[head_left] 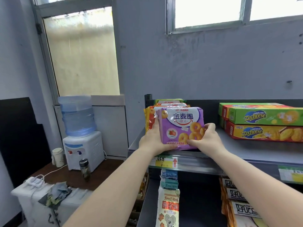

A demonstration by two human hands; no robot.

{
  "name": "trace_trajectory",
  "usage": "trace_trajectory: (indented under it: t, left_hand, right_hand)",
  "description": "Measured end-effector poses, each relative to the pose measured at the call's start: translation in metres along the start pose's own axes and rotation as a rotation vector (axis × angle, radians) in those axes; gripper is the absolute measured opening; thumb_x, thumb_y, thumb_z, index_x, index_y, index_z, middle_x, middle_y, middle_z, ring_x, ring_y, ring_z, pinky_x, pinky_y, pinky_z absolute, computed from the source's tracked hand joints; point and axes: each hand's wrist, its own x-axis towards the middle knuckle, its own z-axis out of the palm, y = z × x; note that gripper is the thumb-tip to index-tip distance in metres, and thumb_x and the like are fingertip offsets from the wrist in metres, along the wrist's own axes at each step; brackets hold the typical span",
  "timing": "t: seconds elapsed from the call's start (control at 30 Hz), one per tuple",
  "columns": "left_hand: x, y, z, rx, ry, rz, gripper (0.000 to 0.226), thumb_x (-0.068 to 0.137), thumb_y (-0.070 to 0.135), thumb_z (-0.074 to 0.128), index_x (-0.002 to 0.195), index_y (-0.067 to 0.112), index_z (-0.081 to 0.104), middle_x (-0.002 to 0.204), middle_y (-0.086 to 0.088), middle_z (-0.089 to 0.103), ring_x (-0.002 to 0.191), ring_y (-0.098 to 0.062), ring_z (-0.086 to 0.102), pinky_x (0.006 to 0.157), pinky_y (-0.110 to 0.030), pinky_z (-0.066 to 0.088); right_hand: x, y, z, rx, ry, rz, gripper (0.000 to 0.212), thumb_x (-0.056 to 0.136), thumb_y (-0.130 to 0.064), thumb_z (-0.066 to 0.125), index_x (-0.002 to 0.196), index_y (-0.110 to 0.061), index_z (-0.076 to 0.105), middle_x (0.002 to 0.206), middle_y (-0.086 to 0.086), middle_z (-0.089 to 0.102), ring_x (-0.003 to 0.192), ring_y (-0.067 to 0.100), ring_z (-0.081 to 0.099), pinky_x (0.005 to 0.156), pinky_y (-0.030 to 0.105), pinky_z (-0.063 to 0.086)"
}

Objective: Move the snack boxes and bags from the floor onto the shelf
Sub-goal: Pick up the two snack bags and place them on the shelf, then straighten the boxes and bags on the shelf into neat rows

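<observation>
Both hands (153, 140) (207, 140) around purple bag (181, 126)

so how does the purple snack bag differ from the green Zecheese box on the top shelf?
The purple snack bag is a soft pouch; the green box is rigid, long and flat. The bag stands upright at the front of a row of bags, held by the left hand and right hand; the box lies flat on an orange box, untouched. Both are on the same shelf.
</observation>
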Motion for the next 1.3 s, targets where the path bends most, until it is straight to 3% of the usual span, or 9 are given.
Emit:
trace_trajectory:
  t: [0.07, 0.13, 0.2, 0.27, 0.47, 0.67, 0.83, 1.03, 1.3]
  left_hand:
    - [-0.003, 0.001, -0.004, 0.040, 0.033, -0.015, 0.122, 0.053, 0.080, 0.063, 0.147, 0.038, -0.003, 0.142, 0.003, 0.046, 0.128, -0.022, 0.049, 0.100, -0.049, 0.047]
    - [-0.010, -0.001, -0.012, 0.048, 0.092, -0.045, 0.106, 0.066, 0.073, 0.059, 0.148, 0.028, 0.009, 0.146, -0.002, 0.042, 0.131, -0.025, 0.044, 0.105, -0.050, 0.041]
    - [-0.022, -0.008, -0.025, 0.036, 0.193, -0.039, 0.081, 0.079, 0.063, 0.055, 0.143, 0.022, 0.028, 0.141, -0.001, 0.048, 0.128, -0.023, 0.047, 0.105, -0.047, 0.039]
    - [-0.038, -0.023, -0.038, 0.069, 0.272, -0.035, 0.061, 0.086, 0.052, 0.055, 0.136, 0.022, 0.040, 0.135, 0.001, 0.053, 0.123, -0.021, 0.050, 0.102, -0.043, 0.041]
    - [-0.110, -0.105, -0.078, 0.235, 0.341, -0.170, 0.041, 0.088, 0.040, 0.057, 0.124, 0.022, 0.052, 0.124, 0.001, 0.059, 0.116, -0.020, 0.054, 0.097, -0.038, 0.042]
    - [-0.239, -0.225, -0.111, 0.376, 0.200, -0.584, 0.041, 0.086, 0.038, 0.057, 0.125, 0.029, 0.050, 0.128, 0.001, 0.057, 0.120, -0.023, 0.052, 0.096, -0.038, 0.043]
    - [-0.388, -0.323, -0.124, 0.342, 0.164, -0.948, 0.042, 0.088, 0.037, 0.055, 0.128, 0.027, 0.048, 0.132, -0.002, 0.054, 0.123, -0.025, 0.049, 0.101, -0.040, 0.039]
    - [-0.574, -0.425, -0.101, 0.129, 0.142, -1.386, 0.044, 0.087, 0.033, 0.058, 0.129, 0.024, 0.047, 0.130, -0.003, 0.055, 0.118, -0.026, 0.054, 0.097, -0.038, 0.045]
    - [-0.736, -0.538, 0.006, -0.043, -0.004, -1.719, 0.049, 0.084, 0.031, 0.059, 0.131, 0.023, 0.045, 0.131, -0.002, 0.052, 0.121, -0.025, 0.051, 0.097, -0.036, 0.043]
  right_hand:
    - [0.001, -0.002, -0.003, -0.032, 0.129, -0.038, 0.088, 0.065, -0.032, 0.083, 0.130, -0.009, 0.030, 0.132, 0.012, 0.043, 0.114, 0.024, 0.047, 0.093, 0.037, 0.043]
    - [-0.003, -0.006, -0.005, -0.125, 0.284, -0.162, 0.086, 0.066, -0.035, 0.081, 0.133, -0.011, 0.032, 0.137, 0.011, 0.039, 0.126, 0.027, 0.038, 0.101, 0.044, 0.036]
    - [-0.011, -0.015, -0.003, -0.174, 0.357, -0.307, 0.069, 0.072, -0.031, 0.077, 0.128, -0.012, 0.040, 0.132, 0.009, 0.045, 0.123, 0.026, 0.039, 0.101, 0.044, 0.032]
    - [-0.023, -0.028, 0.009, -0.225, 0.310, -0.435, 0.052, 0.076, -0.026, 0.073, 0.120, -0.013, 0.048, 0.127, 0.007, 0.050, 0.119, 0.025, 0.042, 0.100, 0.041, 0.031]
    - [-0.079, -0.070, 0.094, -0.365, -0.090, -0.781, 0.034, 0.084, -0.033, 0.062, 0.115, -0.019, 0.055, 0.120, -0.001, 0.059, 0.114, 0.022, 0.050, 0.099, 0.034, 0.030]
    - [-0.165, -0.095, 0.234, -0.452, -0.572, -0.861, 0.039, 0.086, -0.043, 0.057, 0.120, -0.025, 0.049, 0.123, -0.005, 0.054, 0.116, 0.020, 0.047, 0.097, 0.035, 0.029]
    - [-0.268, -0.105, 0.353, -0.491, -0.980, -0.867, 0.043, 0.084, -0.043, 0.061, 0.120, -0.022, 0.050, 0.122, 0.000, 0.054, 0.116, 0.023, 0.049, 0.094, 0.039, 0.033]
    - [-0.416, -0.082, 0.485, -0.584, -1.395, -0.788, 0.046, 0.083, -0.046, 0.061, 0.120, -0.021, 0.050, 0.124, 0.001, 0.054, 0.116, 0.024, 0.051, 0.093, 0.037, 0.035]
    - [-0.565, 0.022, 0.640, -0.773, -1.706, -0.621, 0.046, 0.082, -0.038, 0.063, 0.121, -0.021, 0.048, 0.124, 0.001, 0.053, 0.113, 0.022, 0.053, 0.094, 0.033, 0.038]
